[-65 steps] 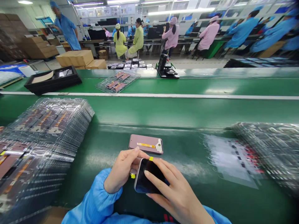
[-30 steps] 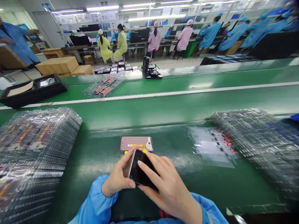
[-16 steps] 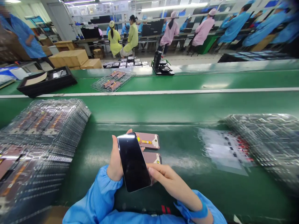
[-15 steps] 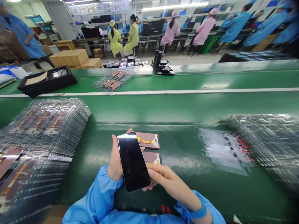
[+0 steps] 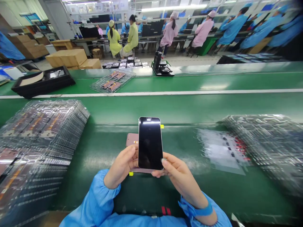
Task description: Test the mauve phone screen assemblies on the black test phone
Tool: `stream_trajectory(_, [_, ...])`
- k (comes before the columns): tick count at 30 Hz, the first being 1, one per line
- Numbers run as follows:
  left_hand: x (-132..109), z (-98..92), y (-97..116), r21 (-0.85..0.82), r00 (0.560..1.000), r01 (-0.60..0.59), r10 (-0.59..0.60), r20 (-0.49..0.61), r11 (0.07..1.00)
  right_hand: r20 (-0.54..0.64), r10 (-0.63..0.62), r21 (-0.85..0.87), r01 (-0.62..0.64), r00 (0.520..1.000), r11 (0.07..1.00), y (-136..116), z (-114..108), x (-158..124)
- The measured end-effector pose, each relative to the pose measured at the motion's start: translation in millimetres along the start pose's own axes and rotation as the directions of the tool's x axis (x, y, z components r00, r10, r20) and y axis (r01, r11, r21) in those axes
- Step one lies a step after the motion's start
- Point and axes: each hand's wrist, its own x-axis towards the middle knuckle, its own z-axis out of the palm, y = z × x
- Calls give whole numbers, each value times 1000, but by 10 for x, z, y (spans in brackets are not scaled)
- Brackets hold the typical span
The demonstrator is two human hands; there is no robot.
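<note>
A phone screen point(image 5: 150, 143) with a glossy black face and thin pale rim is held up in front of me. My left hand point(image 5: 124, 162) is closed on its lower left edge, thumb uppermost. Its lower right corner is pinched by my right hand point(image 5: 176, 170). A small yellow tab point(image 5: 162, 126) sticks out at the screen's upper right. Behind the screen lies a pinkish-brown panel point(image 5: 132, 138) on the green work surface, mostly covered from view. Another yellow tab point(image 5: 131, 173) shows beside my left hand, low down.
Stacked clear plastic trays point(image 5: 47, 126) holding panels stand at left; more clear trays point(image 5: 267, 138) are at right, beside white film sheets point(image 5: 219, 151). Across the white strip lie a tray with panels point(image 5: 113, 82), a black box point(image 5: 44, 82) and a black fixture point(image 5: 162, 64). Several people sit beyond.
The phone screen has moved away from me and to the right, and now stands straighter. My left hand has shifted from beneath it to its left edge. My right hand stays at the lower right corner.
</note>
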Motion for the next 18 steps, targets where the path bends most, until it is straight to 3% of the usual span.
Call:
stream_trajectory(6, [-19,-40,-34,160,999,32,-28,-32,987,-26,-16,-2,16,1000,1000,-66,-62,3])
stream_trajectory(15, [-56,14,-24,179,998,13,-2,-64,984,16,-21,-43,22,1000,999,-78,-51,-9])
stream_trajectory(18, [-57,-7,-38,185,997,21,-7,-77,983,78,-31,-21,32,996,999,-107,-54,-18])
